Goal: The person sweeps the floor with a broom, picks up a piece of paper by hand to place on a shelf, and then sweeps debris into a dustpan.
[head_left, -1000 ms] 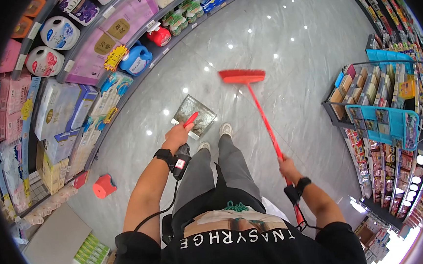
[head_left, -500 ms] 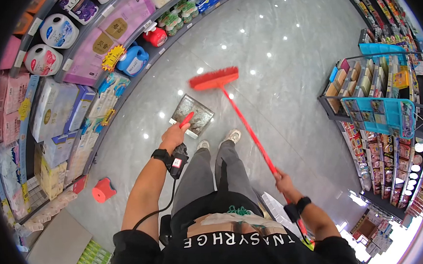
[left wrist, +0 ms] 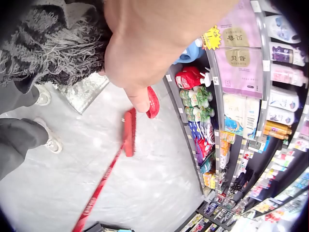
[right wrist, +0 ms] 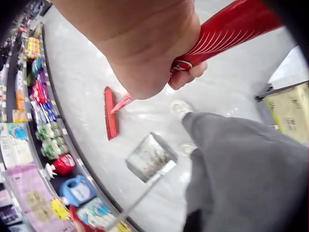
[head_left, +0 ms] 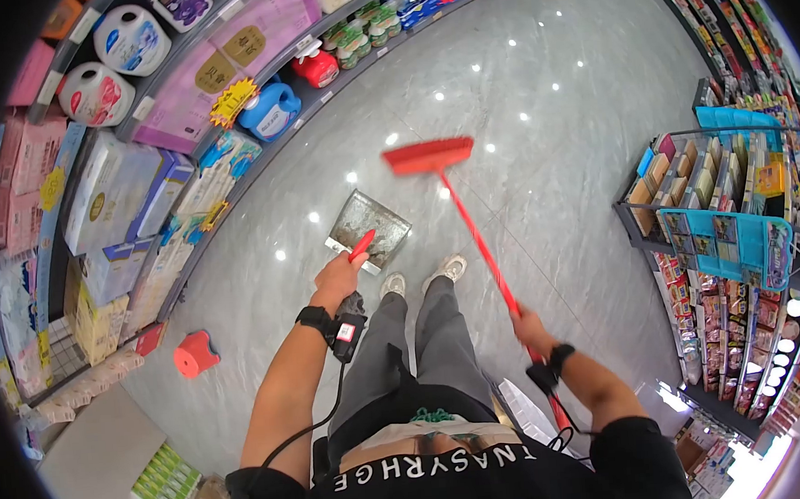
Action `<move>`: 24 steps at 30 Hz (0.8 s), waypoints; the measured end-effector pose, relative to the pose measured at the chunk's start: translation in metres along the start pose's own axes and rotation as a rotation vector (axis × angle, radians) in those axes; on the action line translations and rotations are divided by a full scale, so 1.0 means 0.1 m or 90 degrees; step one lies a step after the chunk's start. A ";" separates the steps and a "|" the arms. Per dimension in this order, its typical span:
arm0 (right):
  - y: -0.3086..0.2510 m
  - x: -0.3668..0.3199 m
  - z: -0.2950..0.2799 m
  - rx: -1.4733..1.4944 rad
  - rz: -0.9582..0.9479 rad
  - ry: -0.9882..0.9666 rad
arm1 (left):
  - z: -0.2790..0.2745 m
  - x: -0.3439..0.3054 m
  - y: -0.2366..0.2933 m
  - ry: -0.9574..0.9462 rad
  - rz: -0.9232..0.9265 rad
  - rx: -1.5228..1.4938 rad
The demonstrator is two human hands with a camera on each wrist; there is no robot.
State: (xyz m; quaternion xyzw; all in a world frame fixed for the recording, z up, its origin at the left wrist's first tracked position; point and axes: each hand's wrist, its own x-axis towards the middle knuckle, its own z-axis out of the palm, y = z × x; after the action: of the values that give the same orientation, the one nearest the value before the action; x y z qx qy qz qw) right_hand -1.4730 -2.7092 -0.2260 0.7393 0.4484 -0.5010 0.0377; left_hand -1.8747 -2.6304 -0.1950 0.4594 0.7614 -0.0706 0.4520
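Observation:
The left hand grips the red handle end of a long-handled dustpan; its metal pan lies on the floor in front of the feet, with dark specks inside. In the right hand is the red stick of a broom, fingers curled round it. The red broom head is on the floor beyond the pan and to its right, apart from it. In the right wrist view the broom head and pan also show apart.
Shelves of bottles and packets curve along the left. A rack with blue baskets stands at the right. A red stool is on the floor at lower left, and the person's shoes are just behind the pan.
Over the last second the broom head swung left towards the pan, then back slightly right. The right hand moved left with the stick. The left hand keeps its grip, and the pan stays nearly in place.

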 end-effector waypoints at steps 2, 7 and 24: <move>0.16 -0.59 0.03 -0.067 0.029 -0.032 | -0.01 0.02 0.02 -0.003 0.007 -0.006; 0.15 -1.39 -0.33 -0.071 0.108 -0.113 | 0.00 0.01 0.01 -0.002 -0.003 -0.010; -1.61 0.96 0.01 0.025 -0.101 0.005 | 0.07 -0.38 -0.80 0.048 -0.064 -0.065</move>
State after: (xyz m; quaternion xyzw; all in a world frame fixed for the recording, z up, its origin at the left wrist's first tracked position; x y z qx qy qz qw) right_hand -1.5776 -2.5540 -0.2375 0.7037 0.4959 -0.5085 -0.0185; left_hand -1.9251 -2.7040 -0.1947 0.3990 0.8025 -0.0369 0.4420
